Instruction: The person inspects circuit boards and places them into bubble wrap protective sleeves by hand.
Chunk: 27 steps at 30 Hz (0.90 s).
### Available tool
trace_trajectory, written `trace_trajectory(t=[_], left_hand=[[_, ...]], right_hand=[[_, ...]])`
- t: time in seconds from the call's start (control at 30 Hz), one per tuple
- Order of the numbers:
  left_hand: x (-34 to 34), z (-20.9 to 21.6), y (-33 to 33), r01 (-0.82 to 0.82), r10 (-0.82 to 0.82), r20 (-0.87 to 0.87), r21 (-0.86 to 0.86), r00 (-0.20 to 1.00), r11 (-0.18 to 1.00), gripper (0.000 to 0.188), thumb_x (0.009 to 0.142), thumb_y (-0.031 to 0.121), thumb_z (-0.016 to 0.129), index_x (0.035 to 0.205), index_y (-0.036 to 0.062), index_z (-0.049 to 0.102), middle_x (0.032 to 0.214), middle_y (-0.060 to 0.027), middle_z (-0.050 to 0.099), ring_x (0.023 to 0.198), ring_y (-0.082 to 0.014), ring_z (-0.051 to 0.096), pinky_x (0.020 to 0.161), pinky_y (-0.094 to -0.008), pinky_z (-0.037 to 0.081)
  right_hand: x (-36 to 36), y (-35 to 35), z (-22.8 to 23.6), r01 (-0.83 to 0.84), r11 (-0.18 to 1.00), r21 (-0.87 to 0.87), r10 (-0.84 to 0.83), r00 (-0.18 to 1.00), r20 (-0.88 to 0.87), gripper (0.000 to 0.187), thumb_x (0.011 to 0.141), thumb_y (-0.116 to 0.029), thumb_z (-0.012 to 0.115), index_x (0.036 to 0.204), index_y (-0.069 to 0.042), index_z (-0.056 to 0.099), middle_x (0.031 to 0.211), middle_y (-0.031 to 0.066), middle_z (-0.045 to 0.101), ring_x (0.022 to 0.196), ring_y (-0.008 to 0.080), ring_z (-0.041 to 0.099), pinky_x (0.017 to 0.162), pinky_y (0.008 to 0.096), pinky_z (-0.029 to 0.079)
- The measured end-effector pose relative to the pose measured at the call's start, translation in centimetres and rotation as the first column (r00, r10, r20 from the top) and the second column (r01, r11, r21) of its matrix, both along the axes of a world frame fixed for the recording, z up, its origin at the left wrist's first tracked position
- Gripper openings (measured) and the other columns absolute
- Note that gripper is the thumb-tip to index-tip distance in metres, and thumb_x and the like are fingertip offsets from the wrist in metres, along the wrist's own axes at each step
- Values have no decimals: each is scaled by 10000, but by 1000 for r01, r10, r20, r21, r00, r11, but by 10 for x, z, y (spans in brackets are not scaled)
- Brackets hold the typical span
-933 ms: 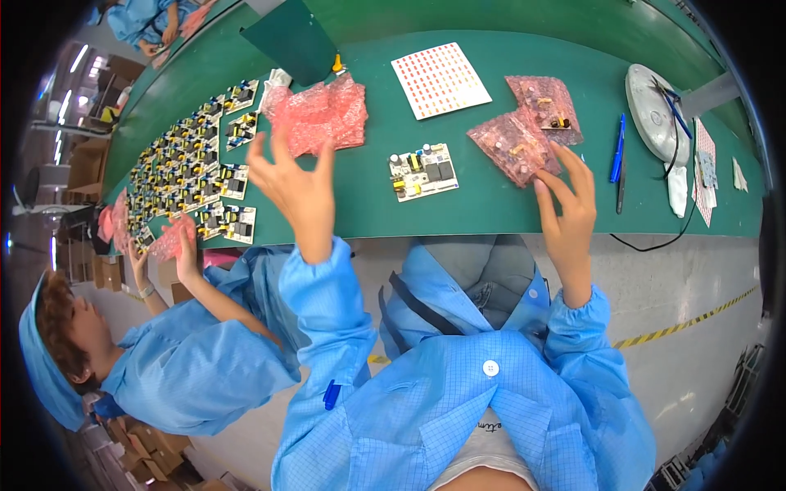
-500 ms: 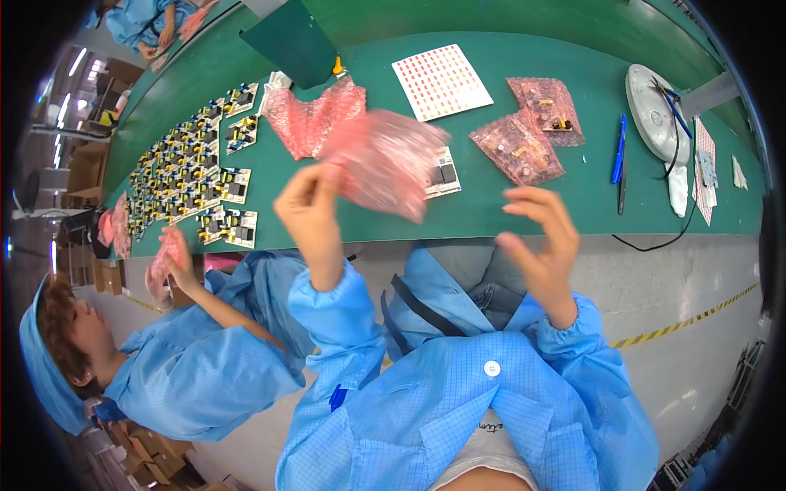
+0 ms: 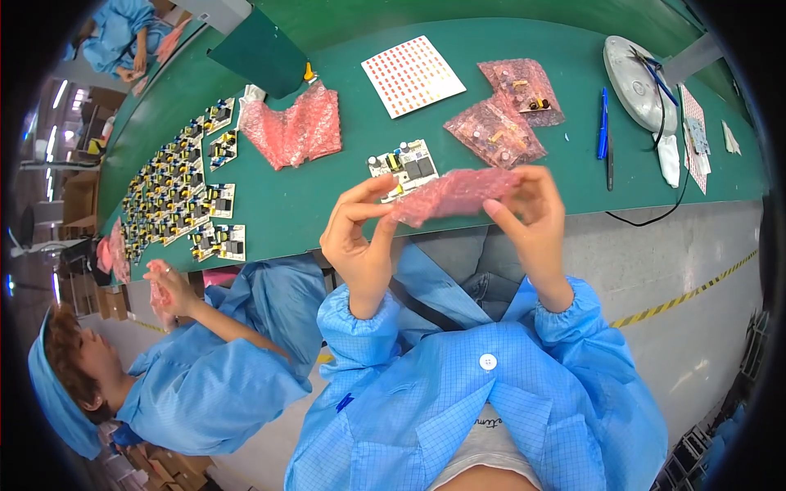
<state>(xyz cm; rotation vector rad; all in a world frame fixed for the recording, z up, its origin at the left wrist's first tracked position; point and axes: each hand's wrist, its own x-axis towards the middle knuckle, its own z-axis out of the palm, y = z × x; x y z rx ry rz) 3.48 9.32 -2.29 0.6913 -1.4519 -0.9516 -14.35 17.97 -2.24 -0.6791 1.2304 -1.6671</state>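
While a circuit board (image 3: 413, 167) lies near the bench (image 3: 278, 217) front edge, left grip (image 3: 360, 239) and right grip (image 3: 536, 233) pinch opposite ends of a pink bubble-wrap bag (image 3: 450, 197)!

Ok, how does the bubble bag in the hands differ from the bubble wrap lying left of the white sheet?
The bubble bag is held between the left hand and right hand; the bubble wrap lies on the table, touched by neither. The bubble bag looks narrow and blurred; the bubble wrap looks broader and sharper. Both are pink.
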Motion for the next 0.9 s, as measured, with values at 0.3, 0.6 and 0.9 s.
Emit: trace_trajectory(t=[0.3, 0.6, 0.9], left_hand=[[-10, 20, 22, 161, 38, 414, -435, 910, 886, 218, 611, -85, 739, 788, 3, 647, 815, -119, 692, 726, -251, 691, 602, -298, 538], [6, 20, 13, 617, -579, -275, 564, 767, 549, 230, 697, -50, 776, 830, 17, 601, 787, -6, 584, 690, -67, 543, 625, -218, 460], [-10, 17, 28, 189, -189, 290, 27, 938, 982, 187, 703, -5, 771, 831, 9, 636, 764, -62, 631, 734, -153, 610, 612, -259, 479]], right_hand=[[5, 15, 30, -237, 814, -530, -540, 28, -841, 309, 584, -60, 812, 859, -180, 734, 1138, 94, 496, 823, 231, 520, 652, 315, 431], [-18, 13, 25, -435, 783, -445, -382, 229, -895, 292, 534, -118, 706, 823, -77, 711, 855, 31, 626, 694, 174, 519, 582, 295, 386], [-9, 19, 34, -426, 903, -53, 9, 142, -990, 252, 658, -147, 739, 867, -40, 647, 891, 53, 666, 629, 199, 555, 532, 334, 429]])
